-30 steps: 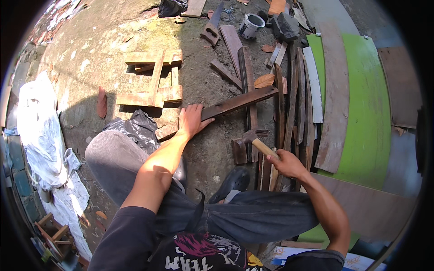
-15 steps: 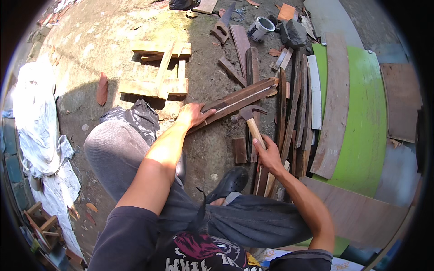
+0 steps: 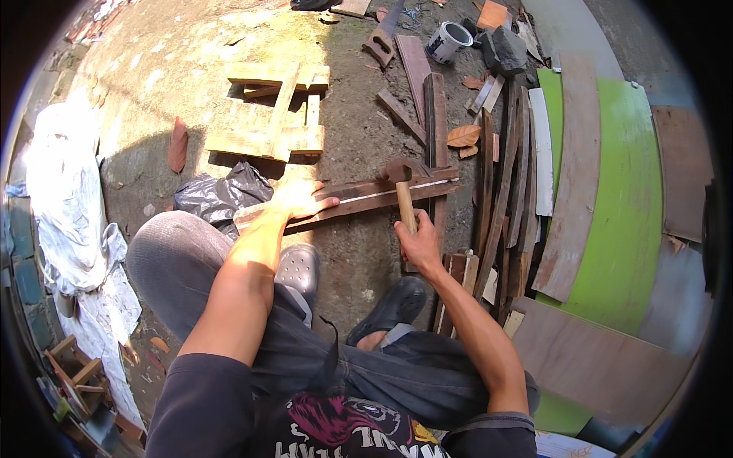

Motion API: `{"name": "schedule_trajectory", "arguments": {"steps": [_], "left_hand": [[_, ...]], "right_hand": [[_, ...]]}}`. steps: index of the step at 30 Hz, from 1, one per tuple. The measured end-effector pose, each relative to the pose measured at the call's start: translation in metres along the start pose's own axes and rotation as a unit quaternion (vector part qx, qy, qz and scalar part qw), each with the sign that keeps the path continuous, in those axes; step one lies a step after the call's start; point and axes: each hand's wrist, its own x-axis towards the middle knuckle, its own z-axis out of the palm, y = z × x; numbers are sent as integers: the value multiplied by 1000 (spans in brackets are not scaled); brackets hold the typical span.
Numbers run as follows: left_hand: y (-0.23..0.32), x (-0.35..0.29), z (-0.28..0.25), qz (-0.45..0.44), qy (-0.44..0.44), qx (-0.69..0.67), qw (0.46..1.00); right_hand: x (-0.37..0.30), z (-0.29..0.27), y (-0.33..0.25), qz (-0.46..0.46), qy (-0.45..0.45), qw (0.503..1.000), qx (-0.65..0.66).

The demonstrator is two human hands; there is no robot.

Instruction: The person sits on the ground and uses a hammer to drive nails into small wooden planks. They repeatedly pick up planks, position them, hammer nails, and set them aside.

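My left hand grips the left part of a brown wooden batten, its fingers laid over the top. A thin white line runs along the batten's length, and its right part crosses over a darker upright plank. In my right hand is a claw hammer, held by its pale wooden handle. The hammer's head is at the batten's right part; whether it touches the wood I cannot tell.
Beyond my left hand stands a small pale wood frame, with a black plastic bag nearer me. A handsaw, a paint can and a dark stone lie far right. Stacked strips and a green panel fill the right.
The batten has swung to lie flatter across the view, its right end coming nearer me. My right hand has moved left with the hammer, bringing its head over the batten.
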Motion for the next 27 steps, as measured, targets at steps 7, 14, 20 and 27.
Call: {"name": "schedule_trajectory", "arguments": {"steps": [7, 14, 20, 27], "left_hand": [[-19, 15, 48, 45, 176, -7, 983], [12, 9, 46, 44, 170, 74, 982], [1, 23, 64, 62, 214, 62, 973], [5, 11, 54, 88, 229, 54, 968]], "right_hand": [[15, -9, 47, -94, 187, 966, -155], [26, -36, 106, -124, 319, 927, -152], [36, -19, 118, -35, 344, 932, -112], [48, -36, 124, -30, 340, 936, -84]]}}
